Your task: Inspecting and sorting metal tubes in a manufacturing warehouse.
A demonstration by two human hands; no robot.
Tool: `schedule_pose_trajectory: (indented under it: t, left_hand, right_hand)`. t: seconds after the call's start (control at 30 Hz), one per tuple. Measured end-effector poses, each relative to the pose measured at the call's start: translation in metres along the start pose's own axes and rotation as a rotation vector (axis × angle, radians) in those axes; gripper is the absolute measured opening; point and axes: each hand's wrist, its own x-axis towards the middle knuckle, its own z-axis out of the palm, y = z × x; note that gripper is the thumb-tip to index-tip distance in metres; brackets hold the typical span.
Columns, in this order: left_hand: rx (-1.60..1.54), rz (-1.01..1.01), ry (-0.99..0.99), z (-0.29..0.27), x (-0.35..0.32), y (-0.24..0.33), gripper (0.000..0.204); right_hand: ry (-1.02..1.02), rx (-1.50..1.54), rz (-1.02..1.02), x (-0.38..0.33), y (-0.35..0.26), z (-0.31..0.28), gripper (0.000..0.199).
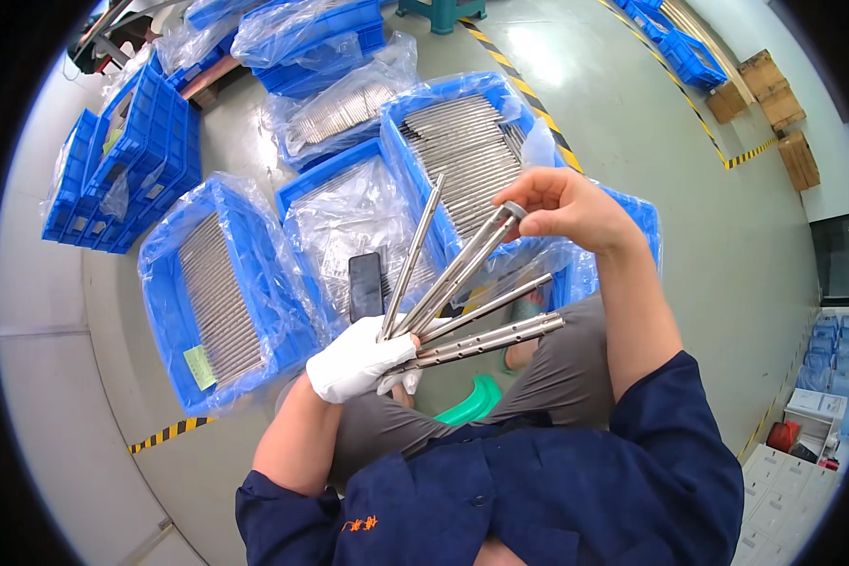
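The gloved left hand point(360, 360) grips a fan of metal rods point(462, 311) at their lower ends, their long axes running up and rightward; the bare right hand point(566, 206) pinches one rod's upper tip point(511, 211), above the blue crates point(222, 302)

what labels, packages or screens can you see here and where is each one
Yellow-green label: small rectangle stuck on the near end of the left blue crate.
Dark phone: black upright rectangle, screen off, lying on the plastic-lined middle crate.
Cardboard boxes: brown, stacked by the far right wall.
White boxes: pale stack at lower right.
Clear plastic bags: lining crates of metal rods.
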Motion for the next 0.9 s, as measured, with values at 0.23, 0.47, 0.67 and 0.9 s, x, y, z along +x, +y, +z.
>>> schedule_pose_trajectory:
  t: [0.23,0.47,0.67,0.9]
  left_hand:
    - [-0.085,0.019,0.015,0.004,-0.001,0.004,0.024]
    - [0.01,0.019,0.043,0.002,0.001,-0.003,0.032]
    - [0.057,0.007,0.013,0.003,0.003,-0.004,0.037]
    - [0.089,-0.022,-0.014,0.005,0.006,-0.003,0.04]
  right_hand:
    - [0.042,0.039,0.041,0.003,0.013,0.011,0.034]
    - [0.082,0.109,-0.103,-0.004,0.006,-0.004,0.031]
    - [0.011,0.134,-0.068,-0.001,0.004,0.008,0.038]
    - [-0.018,-0.079,-0.053,-0.001,0.008,0.017,0.035]
